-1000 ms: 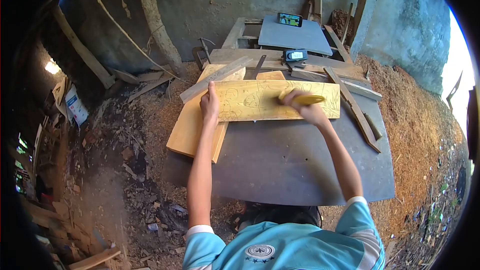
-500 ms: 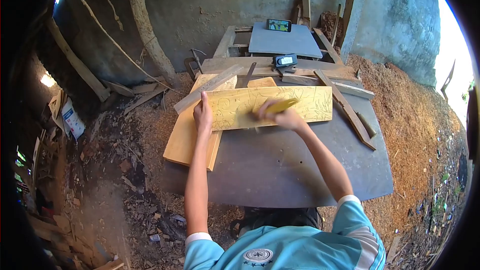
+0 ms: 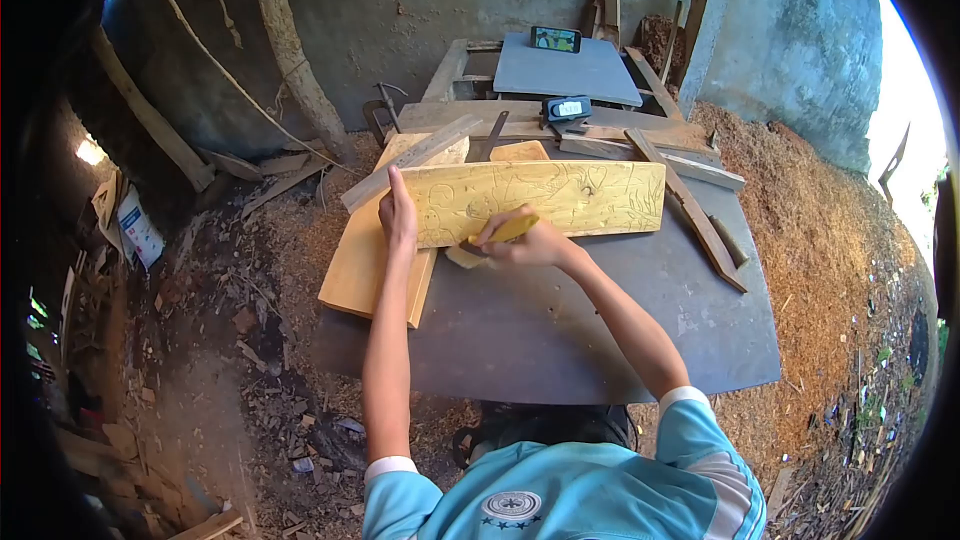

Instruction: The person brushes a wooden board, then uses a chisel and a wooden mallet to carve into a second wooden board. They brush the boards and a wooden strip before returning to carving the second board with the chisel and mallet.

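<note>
A long yellowish board (image 3: 600, 198) with carved or drawn line patterns is held tilted up over the dark table. My left hand (image 3: 400, 215) grips its left end, fingers behind and thumb along the edge. Closed round a yellow-handled brush (image 3: 516, 228), my right hand (image 3: 525, 240) is at the board's lower edge, left of its middle. The brush's bristles point left, near the lower edge. Beneath the board's left part lie thick wooden planks (image 3: 365, 265).
On the dark table (image 3: 600, 340) a long wooden strip (image 3: 690, 210) lies at the right, a grey slat (image 3: 415, 162) at the left. Farther back are a black device (image 3: 567, 110), a saw blade (image 3: 493, 137) and a phone (image 3: 555, 39) on a grey panel (image 3: 565, 75).
My right hand has moved left and slightly down with the brush, from the board's middle to its lower edge. The view has shifted slightly, and the board is still in my left hand.
</note>
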The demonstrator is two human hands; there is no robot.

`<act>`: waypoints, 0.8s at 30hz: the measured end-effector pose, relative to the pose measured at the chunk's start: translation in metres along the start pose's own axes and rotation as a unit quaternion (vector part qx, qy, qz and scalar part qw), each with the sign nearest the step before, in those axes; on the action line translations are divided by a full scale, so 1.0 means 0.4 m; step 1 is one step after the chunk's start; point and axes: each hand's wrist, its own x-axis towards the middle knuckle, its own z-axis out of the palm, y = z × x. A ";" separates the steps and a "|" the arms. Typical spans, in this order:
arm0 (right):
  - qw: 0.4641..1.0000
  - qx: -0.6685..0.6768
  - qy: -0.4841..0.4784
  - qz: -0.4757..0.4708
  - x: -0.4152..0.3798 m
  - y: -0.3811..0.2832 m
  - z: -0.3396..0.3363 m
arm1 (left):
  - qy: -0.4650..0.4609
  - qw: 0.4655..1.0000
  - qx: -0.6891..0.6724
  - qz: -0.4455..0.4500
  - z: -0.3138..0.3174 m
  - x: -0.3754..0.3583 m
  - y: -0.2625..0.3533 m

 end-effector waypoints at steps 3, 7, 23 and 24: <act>0.962 0.123 0.243 -0.003 0.023 -0.005 0.031 | -0.014 1.000 -0.015 0.006 -0.007 -0.001 0.002; 0.995 0.046 0.032 -0.088 0.031 -0.020 0.027 | -0.052 0.991 -0.092 -0.077 -0.009 -0.022 0.047; 0.987 -0.029 0.055 -0.148 0.062 -0.038 0.069 | -0.154 0.965 -0.196 -0.077 -0.046 0.027 0.017; 0.976 0.016 0.145 -0.159 0.059 -0.059 0.073 | -0.161 0.965 -0.191 -0.075 -0.048 0.024 0.022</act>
